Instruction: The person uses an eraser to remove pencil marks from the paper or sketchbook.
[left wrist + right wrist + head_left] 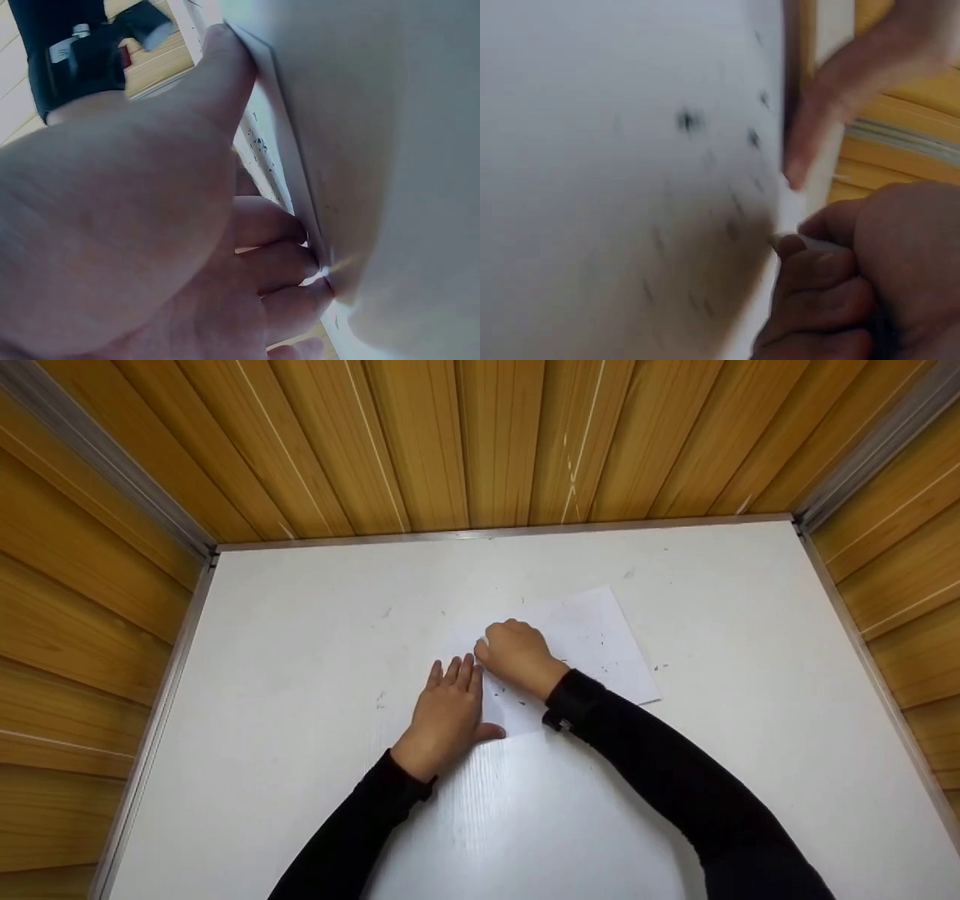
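Head view: straight-fingered left grip (448, 709) rests on dark-specked, rectangular white paper (592, 622); right grip (519, 652), curled tight, pinches a small whitish object (821, 244)

And here's the left hand (448, 709), palm down — fingers (454, 670) stretched forward, thumb (491, 731) out to the right, left forearm (341, 829) slanting up behind! Just beside those fingertips, the right hand (519, 654) curls in a pinch — right forearm (675, 776) angling in from lower right.

White paper (589, 622), flat, slanted, dark-specked; small white object (821, 244), mostly hidden, over paper's left part.
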`<state>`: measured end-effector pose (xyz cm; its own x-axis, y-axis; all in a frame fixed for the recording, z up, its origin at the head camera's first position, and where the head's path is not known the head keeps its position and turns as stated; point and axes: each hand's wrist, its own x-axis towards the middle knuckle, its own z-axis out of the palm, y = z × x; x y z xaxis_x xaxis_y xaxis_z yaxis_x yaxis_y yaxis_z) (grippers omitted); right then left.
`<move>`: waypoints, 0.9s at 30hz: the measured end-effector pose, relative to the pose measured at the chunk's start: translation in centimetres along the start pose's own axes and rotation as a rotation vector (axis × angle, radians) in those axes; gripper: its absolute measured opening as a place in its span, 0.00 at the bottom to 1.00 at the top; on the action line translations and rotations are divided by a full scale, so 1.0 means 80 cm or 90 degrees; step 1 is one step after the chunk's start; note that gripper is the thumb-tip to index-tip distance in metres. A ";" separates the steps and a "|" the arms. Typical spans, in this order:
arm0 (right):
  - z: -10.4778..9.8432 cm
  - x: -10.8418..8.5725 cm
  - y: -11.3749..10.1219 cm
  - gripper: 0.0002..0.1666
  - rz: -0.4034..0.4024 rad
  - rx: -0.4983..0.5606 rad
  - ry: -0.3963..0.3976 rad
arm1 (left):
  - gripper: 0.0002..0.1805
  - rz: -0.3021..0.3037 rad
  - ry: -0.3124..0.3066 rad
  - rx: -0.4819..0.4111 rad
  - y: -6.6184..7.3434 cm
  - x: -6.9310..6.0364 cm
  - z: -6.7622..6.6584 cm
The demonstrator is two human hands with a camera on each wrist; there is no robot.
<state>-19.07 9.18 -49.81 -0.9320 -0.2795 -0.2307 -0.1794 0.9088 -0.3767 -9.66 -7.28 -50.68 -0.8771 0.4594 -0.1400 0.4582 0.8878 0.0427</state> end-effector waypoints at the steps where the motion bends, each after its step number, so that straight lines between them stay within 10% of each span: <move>1: 0.001 0.002 0.002 0.25 0.006 -0.002 0.007 | 0.66 0.002 0.002 0.002 0.001 0.001 -0.001; 17: -0.075 -0.034 0.179 0.28 0.170 0.061 0.040 | 0.65 -0.012 -0.025 0.009 0.005 0.002 -0.005; 27: -0.069 -0.041 0.135 0.28 0.155 0.072 0.023 | 0.65 -0.011 -0.031 -0.006 0.008 0.002 -0.006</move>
<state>-19.65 21.62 -48.17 -0.9544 -0.0431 -0.2953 0.0866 0.9070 -0.4121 -9.59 -6.65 -50.22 -0.8764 0.4429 -0.1888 0.4422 0.8956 0.0486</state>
